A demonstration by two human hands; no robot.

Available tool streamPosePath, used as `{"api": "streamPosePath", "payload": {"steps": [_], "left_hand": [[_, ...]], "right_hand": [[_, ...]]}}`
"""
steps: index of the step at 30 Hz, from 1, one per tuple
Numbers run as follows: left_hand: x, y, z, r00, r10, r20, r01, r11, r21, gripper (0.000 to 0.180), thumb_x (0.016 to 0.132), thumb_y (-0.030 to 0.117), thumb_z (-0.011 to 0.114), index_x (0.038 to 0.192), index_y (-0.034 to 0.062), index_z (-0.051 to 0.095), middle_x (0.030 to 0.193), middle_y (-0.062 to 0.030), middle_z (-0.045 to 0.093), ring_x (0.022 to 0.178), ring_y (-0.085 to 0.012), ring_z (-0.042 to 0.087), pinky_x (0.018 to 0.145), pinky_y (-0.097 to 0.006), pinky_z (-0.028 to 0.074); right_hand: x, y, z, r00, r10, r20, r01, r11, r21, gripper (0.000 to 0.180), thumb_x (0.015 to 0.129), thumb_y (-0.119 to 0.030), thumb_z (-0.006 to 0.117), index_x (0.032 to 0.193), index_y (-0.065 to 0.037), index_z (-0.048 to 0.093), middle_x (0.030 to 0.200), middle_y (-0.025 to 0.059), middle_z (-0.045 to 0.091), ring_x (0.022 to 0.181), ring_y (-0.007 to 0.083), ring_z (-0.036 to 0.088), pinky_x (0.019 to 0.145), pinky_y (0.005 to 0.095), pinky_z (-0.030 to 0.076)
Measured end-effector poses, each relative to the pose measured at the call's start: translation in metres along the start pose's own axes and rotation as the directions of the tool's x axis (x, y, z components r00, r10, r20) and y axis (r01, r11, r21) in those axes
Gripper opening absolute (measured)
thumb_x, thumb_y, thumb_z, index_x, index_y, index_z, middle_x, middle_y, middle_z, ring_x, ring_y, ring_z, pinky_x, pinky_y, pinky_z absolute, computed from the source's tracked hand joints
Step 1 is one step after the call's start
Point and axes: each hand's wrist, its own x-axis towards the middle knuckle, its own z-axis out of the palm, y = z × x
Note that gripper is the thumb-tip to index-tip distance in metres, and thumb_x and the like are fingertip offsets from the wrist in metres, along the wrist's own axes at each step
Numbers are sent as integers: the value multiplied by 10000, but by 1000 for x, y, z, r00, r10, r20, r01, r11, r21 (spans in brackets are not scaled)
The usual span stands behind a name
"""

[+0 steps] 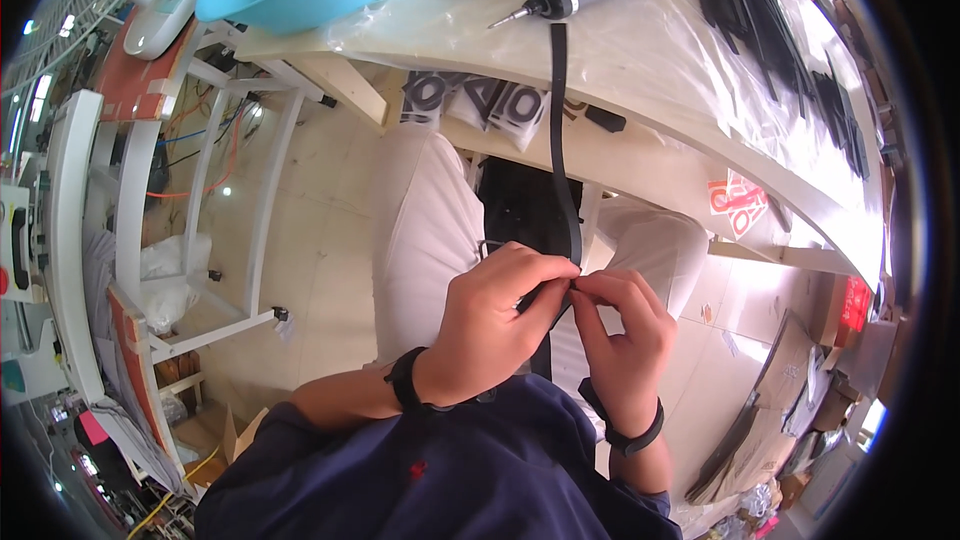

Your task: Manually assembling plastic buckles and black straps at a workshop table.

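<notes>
Now both hands meet mid-frame, left hand (pixel 497 312) and right hand (pixel 624 332) pinching the lower end of a long black strip (pixel 559 110), which looks light, bendy, best gripped near that end.

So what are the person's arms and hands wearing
Both hands are bare, no gloves. The left hand has a black band at the wrist; the right hand has a thinner black wristband. Dark navy sleeves are pushed up, leaving the forearms bare.
</notes>
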Motion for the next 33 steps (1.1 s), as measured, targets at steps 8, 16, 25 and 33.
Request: {"api": "streamPosePath", "payload": {"steps": [8,16,25,33], "left_hand": [[-2,2,4,982,184,-33,-176,969,175,214,778,-147,691,942,-12,659,846,-132,669,747,-267,662,658,-310,528],[0,2,9,960,277,-35,-263,939,222,217,763,-155,706,933,-30,654,827,-145,673,735,-270,671,641,-313,538],[-5,-1,11,980,181,-84,-175,981,82,219,784,-113,694,965,2,648,870,-114,676,777,-259,676,662,-322,539],[-5,-3,9,993,-90,-78,88,995,-39,142,832,-104,696,934,-17,648,872,-95,705,776,-111,673,705,-236,528]], "right_hand": [[0,8,4,963,-265,-58,244,940,-238,191,771,59,758,923,-5,661,887,106,685,718,250,648,625,334,527],[-4,10,4,992,-73,-104,54,984,-172,133,809,10,757,891,-17,656,798,97,649,643,233,611,566,328,486],[-3,12,4,991,127,-41,-126,992,18,48,879,15,668,852,4,630,754,104,598,622,190,586,556,289,463],[4,12,6,955,-287,-70,261,931,-253,246,760,81,751,963,-16,652,863,89,641,736,245,627,617,333,501]]}}
